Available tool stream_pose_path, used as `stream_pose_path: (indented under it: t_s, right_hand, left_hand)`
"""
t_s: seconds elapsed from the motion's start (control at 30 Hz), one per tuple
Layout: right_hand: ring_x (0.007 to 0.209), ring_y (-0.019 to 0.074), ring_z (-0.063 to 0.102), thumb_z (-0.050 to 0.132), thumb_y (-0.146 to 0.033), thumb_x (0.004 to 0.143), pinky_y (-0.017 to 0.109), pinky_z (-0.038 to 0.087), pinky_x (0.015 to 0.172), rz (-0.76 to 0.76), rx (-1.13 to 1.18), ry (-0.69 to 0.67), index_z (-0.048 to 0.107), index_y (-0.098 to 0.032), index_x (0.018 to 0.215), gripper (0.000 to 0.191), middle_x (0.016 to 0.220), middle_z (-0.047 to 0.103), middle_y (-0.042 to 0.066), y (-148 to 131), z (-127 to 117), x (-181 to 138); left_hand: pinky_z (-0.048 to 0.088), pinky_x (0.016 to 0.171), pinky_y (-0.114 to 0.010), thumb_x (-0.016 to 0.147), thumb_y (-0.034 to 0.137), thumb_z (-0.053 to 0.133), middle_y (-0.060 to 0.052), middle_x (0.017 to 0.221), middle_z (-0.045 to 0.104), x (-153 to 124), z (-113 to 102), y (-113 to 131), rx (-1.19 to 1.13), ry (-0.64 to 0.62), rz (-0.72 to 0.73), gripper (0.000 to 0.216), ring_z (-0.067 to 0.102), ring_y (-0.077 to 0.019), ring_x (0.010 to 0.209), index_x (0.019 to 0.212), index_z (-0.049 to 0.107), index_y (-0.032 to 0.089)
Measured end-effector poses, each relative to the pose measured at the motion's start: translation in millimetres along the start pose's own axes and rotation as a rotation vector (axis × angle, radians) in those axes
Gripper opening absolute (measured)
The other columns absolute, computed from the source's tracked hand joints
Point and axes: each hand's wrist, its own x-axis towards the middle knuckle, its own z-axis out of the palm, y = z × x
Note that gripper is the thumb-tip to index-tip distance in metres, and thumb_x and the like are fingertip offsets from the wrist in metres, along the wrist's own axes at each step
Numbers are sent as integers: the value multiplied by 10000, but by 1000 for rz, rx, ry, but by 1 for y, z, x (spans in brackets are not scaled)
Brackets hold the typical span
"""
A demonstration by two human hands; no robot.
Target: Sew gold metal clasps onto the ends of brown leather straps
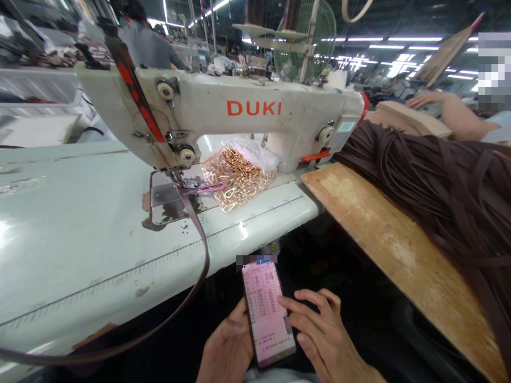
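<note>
The left hand (pixel 225 348) holds a smartphone (pixel 267 311) from its left side, below the front edge of the sewing table (pixel 80 250); the thumb lies along the phone's edge and the other fingers are hidden behind it. The right hand (pixel 323 335) rests against the right side of the phone with fingers loosely spread, and one fingertip touches the lit pink screen. What the screen shows is too small to read.

On the table stands a white DUKI sewing machine (pixel 239 114). A long brown strap (pixel 199 234) runs from under its presser foot and hangs over the table edge toward the lower left. Just behind the needle area lies a clear bag of gold metal rings (pixel 237 178), perhaps buckles. To the right, a bare wooden board (pixel 399 250) carries a big heap of dark brown straps (pixel 447 186). Behind it, another person's arm (pixel 451 114) rests on a stack of material.
</note>
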Motion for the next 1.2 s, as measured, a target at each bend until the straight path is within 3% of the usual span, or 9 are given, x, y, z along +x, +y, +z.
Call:
stream_pose_path:
  t_s: [0.6,1.2]
  right_hand:
    - [1158,261,465,397,-261,975,413,285,938,4,-16,30,619,-203,998,230,1265,600,48,0,1,-1]
    - [1188,268,411,407,-213,970,422,225,952,-2,31,26,596,-182,1012,196,1298,574,47,-1,1,-2]
  left_hand:
    - [314,1032,-519,736,181,453,-120,1116,662,-1,-3,-2,9,11,-5,498,520,-335,1172,1205,618,152]
    - [299,1041,-503,741,181,451,-111,1095,669,0,-4,-2,-9,-44,-7,503,527,-327,1167,1217,613,152]
